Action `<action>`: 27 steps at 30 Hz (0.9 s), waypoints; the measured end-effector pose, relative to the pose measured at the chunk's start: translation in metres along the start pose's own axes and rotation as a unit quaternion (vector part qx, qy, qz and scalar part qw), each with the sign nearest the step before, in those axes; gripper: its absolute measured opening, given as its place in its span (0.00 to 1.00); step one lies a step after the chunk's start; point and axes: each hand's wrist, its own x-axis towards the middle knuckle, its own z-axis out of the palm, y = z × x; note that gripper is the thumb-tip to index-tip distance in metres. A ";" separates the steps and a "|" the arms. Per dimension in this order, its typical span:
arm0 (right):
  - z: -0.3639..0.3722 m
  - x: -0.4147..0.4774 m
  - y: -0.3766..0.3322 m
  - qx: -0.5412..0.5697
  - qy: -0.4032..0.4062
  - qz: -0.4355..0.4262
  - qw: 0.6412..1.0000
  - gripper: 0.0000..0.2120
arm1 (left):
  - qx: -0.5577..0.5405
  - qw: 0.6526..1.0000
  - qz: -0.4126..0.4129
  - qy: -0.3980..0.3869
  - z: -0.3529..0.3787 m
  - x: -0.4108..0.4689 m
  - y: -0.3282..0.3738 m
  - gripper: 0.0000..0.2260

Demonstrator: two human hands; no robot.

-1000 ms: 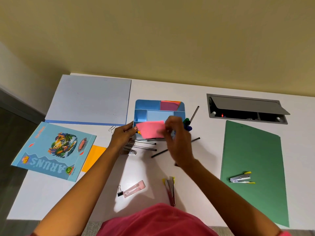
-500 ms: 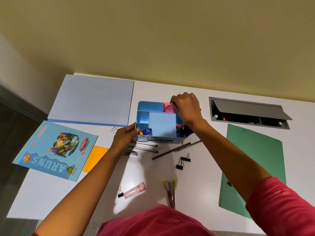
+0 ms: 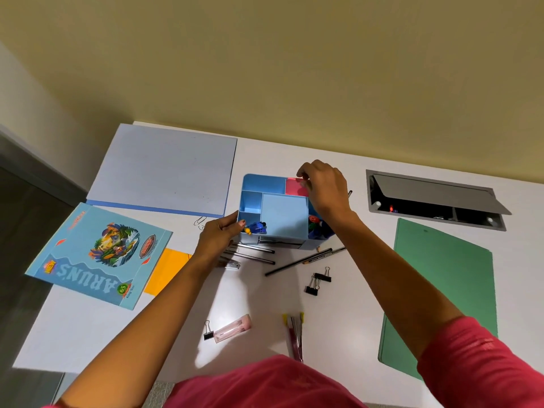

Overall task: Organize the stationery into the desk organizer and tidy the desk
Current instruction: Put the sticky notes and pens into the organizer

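Observation:
The blue desk organizer (image 3: 282,214) stands mid-desk. Pink sticky notes (image 3: 294,186) lie in its back right compartment, and my right hand (image 3: 323,189) hovers over them, fingers curled and pinching the pad's edge. My left hand (image 3: 219,235) grips the organizer's front left corner. Blue and coloured small items fill the front compartments. In front of the organizer lie silver pens (image 3: 254,254), dark pencils (image 3: 303,260), two black binder clips (image 3: 319,279), a small silver stapler (image 3: 232,265), a pink item with a clip (image 3: 231,329) and a yellow-tipped stapler (image 3: 295,334).
A pale blue pad (image 3: 164,172) lies at the back left, and a blue notebook (image 3: 97,254) overhangs the left edge on top of an orange paper (image 3: 169,269). A green folder (image 3: 441,290) covers the right side. An open grey cable hatch (image 3: 435,198) is at the back right.
My right hand carried the pink sticky notes from in front of the organizer to its back right compartment, where they now lie. My left hand stayed on the organizer's corner.

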 end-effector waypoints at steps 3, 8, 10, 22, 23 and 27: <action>-0.011 -0.016 -0.013 0.062 0.064 0.024 0.996 0.06 | 0.033 0.999 0.020 0.026 0.003 -0.004 0.000 0.19; -0.022 -0.057 -0.049 0.126 0.143 0.034 0.981 0.05 | 0.102 0.981 0.097 0.136 0.002 -0.026 -0.016 0.11; -0.021 -0.074 -0.065 0.153 0.148 0.010 0.977 0.04 | 0.137 0.972 0.105 0.161 -0.009 -0.033 -0.027 0.08; 0.013 -0.121 -0.121 0.204 0.040 -0.146 0.967 0.11 | 0.458 0.859 -0.047 0.223 -0.060 -0.062 -0.077 0.25; 0.012 -0.121 -0.123 0.202 0.031 -0.148 0.968 0.10 | 0.470 0.853 -0.034 0.224 -0.061 -0.062 -0.078 0.23; 0.007 -0.123 -0.124 0.199 0.015 -0.138 0.970 0.08 | 0.458 0.857 0.018 0.235 -0.063 -0.064 -0.072 0.12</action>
